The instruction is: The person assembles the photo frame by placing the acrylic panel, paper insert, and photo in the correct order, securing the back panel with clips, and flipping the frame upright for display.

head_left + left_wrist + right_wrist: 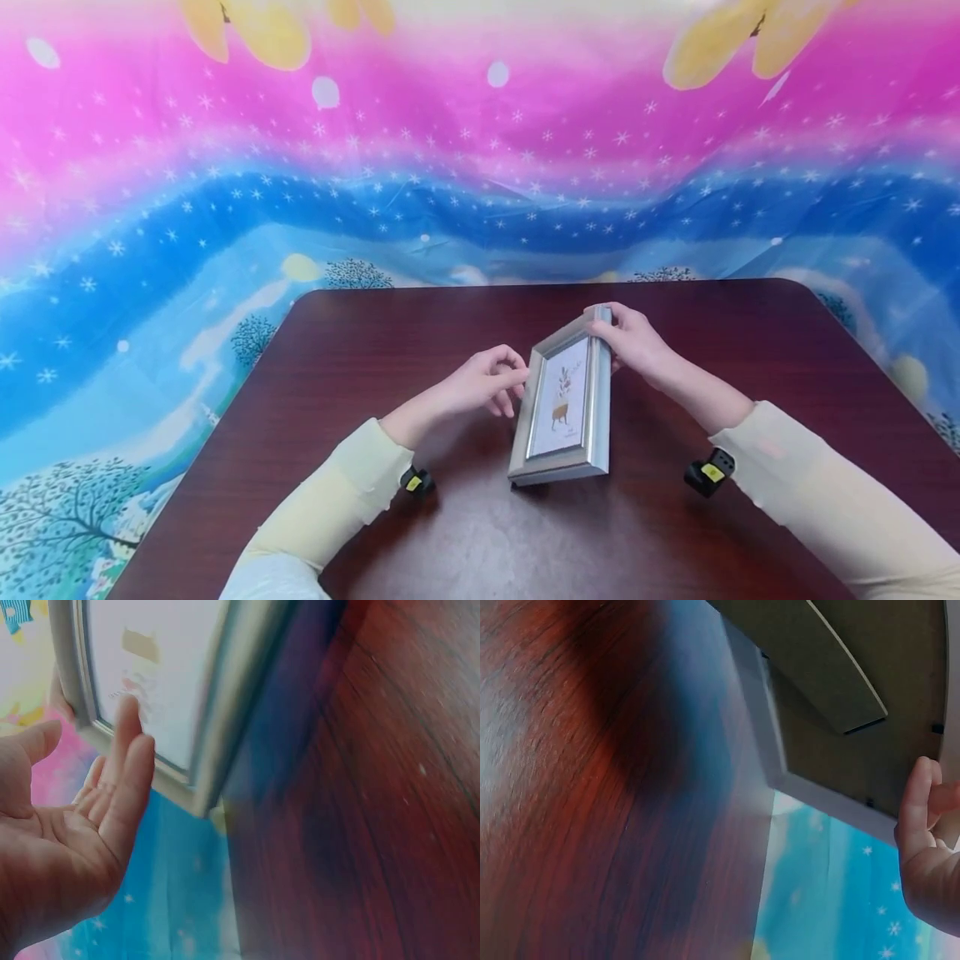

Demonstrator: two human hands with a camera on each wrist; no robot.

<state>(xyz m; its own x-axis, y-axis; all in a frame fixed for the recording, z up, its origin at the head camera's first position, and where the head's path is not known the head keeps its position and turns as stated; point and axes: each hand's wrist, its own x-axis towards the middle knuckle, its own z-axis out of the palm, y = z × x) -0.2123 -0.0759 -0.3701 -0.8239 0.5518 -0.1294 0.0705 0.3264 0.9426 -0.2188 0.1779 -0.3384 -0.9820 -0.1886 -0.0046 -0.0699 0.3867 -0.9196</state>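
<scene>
A silver picture frame point(562, 400) with a plant-and-pot print stands tilted over the table, its lower left corner at the tabletop. At its upper right corner my right hand point(633, 337) grips the edge, thumb on the front and fingers behind. The frame's brown back point(840, 765) shows in the right wrist view, with a stand leg point(847, 697) on it. My left hand point(487, 382) is beside the frame's left edge with loosely bent fingers. In the left wrist view its palm and spread thumb face the frame, holding nothing; whether a fingertip touches is unclear.
The dark red wooden table point(360, 333) has rounded far corners. Behind it hangs a pink and blue cloth point(480, 183) with snowflakes and trees. A black wrist camera point(708, 472) sits on my right sleeve, and another camera point(417, 481) on my left.
</scene>
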